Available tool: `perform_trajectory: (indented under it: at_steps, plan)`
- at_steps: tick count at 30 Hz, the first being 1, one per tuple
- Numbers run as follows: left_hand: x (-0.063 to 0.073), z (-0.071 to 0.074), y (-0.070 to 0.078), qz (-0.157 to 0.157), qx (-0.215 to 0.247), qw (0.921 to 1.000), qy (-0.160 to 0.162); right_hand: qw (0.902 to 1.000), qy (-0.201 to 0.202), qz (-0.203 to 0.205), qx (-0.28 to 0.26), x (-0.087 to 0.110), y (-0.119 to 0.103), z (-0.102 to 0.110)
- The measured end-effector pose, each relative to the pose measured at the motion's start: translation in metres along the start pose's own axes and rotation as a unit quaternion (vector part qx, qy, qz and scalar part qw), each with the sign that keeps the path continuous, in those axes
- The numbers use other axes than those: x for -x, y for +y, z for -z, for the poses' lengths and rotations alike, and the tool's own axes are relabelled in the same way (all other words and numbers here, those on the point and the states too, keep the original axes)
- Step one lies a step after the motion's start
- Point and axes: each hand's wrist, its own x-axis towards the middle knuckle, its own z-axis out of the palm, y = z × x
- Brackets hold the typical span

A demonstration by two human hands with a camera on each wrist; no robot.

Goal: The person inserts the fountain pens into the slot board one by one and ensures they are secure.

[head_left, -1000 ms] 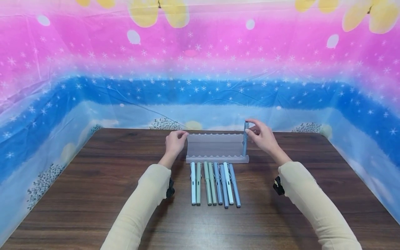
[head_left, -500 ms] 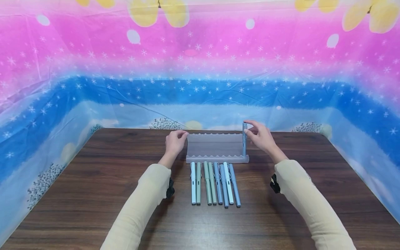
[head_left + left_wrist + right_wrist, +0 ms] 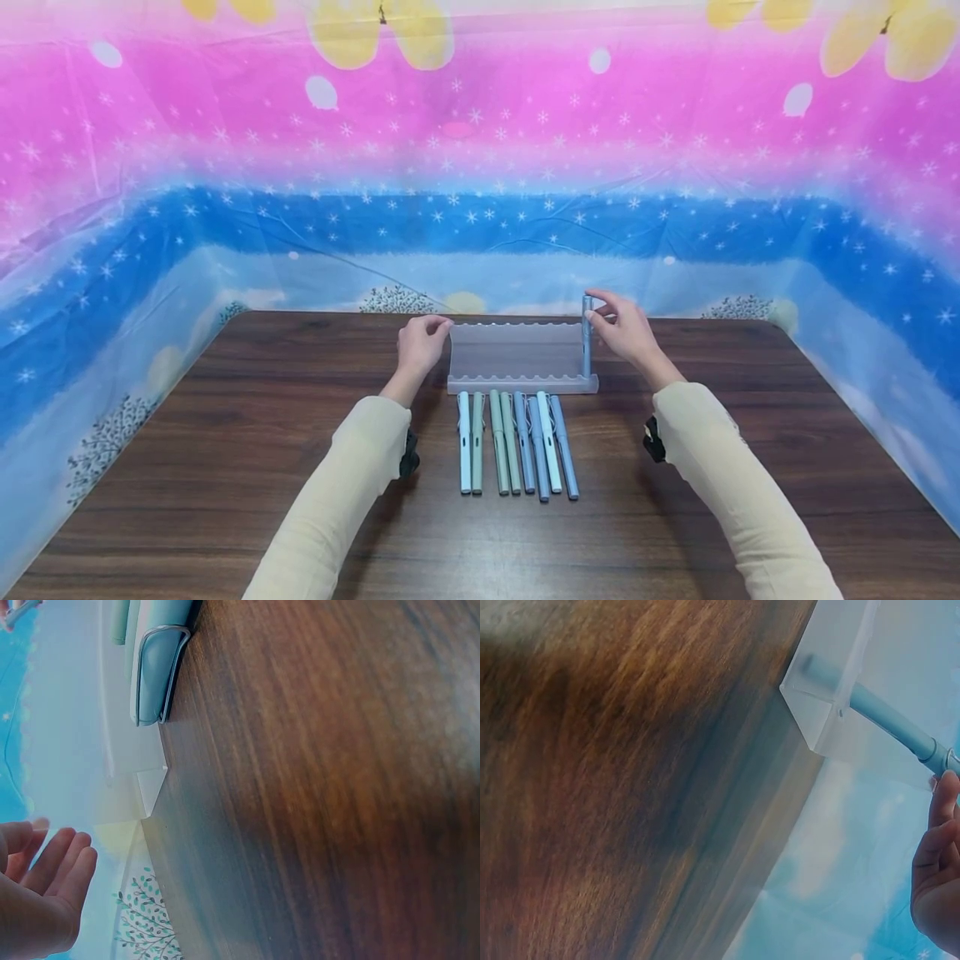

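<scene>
A frosted, translucent pen rack point(image 3: 517, 351) with scalloped edges stands near the far side of the table. At its upper left corner, my left hand point(image 3: 421, 340) pinches the edge between thumb and index finger; the other fingers show in the left wrist view, beside the rack's end. My right hand point(image 3: 627, 325) pinches a blue-grey pen point(image 3: 587, 342) near its top. That pen stands upright at the rack's right end, and in the right wrist view its lower end shows through the rack's clear base point(image 3: 810, 712). In front of the rack lie several capped pens point(image 3: 516, 442) in white, green and blue.
A dark wood-grain table point(image 3: 247, 433) carries everything. Behind it and at both sides hangs a pink and blue patterned cloth point(image 3: 480, 225). Black wrist cameras point(image 3: 408, 454) sit at the sleeve cuffs.
My right hand and the upright pen have shifted slightly left, and the right forearm has drawn inward. The left hand, the rack and the lying pens stay in place.
</scene>
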Motion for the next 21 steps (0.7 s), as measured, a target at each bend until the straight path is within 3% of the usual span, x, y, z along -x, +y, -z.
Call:
perform_trajectory:
  at_steps: [11, 21]
  plan:
    - [0.0001, -0.0007, -0.0009, 0.007, 0.006, 0.9999, -0.004, 0.9995, -0.008, -0.026, -0.015, -0.0022, 0.0043, -0.0031]
    - [0.0003, 0.0000, 0.0001, 0.012, 0.005, 0.9999, -0.002, 0.9999, 0.001, -0.010, -0.011, -0.0027, 0.0072, -0.0052]
